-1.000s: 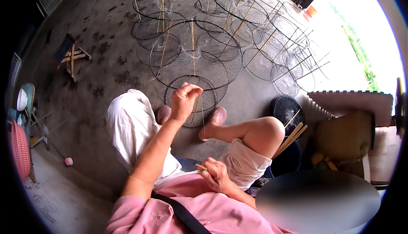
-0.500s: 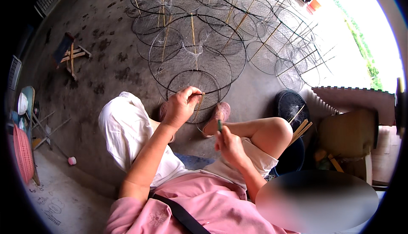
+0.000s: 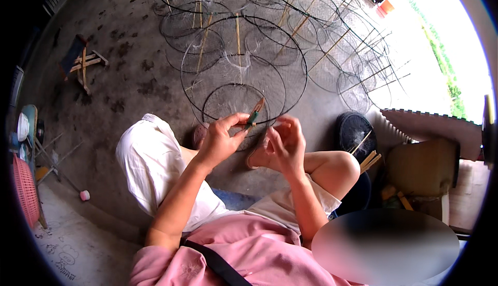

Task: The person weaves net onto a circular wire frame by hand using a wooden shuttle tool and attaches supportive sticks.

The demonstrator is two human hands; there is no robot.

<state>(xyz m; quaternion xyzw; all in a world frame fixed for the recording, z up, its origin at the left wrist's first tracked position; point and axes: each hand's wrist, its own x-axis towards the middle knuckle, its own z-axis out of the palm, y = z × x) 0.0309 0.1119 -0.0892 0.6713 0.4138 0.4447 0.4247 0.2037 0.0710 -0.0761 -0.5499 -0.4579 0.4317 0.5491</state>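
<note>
My left hand (image 3: 225, 138) is closed in a pinch. Between its fingertips is a netting shuttle (image 3: 254, 115) wound with green twine, its reddish-brown tip pointing up and away. The same fingers are at the near edge of a black hoop (image 3: 306, 81), where a light stick end shows. This hoop frames a thin mesh net trap (image 3: 249, 63) with a bamboo stick (image 3: 238, 34) standing in it. Just right of the shuttle is my right hand (image 3: 287, 143), raised, its fingers bent and apart. I see nothing in it, though a fine thread might not show.
Several more hooped nets (image 3: 306, 13) spread over the floor beyond. A folding stool (image 3: 83, 65) stands at left, near a pink basket (image 3: 25, 190). By my right knee are a round black net bundle (image 3: 355, 133), bamboo sticks (image 3: 370, 161) and a dark bucket (image 3: 358, 192).
The green shuttle has gone from my right hand to my left fingers at the hoop. My right hand has moved up and forward, and its fingers have spread.
</note>
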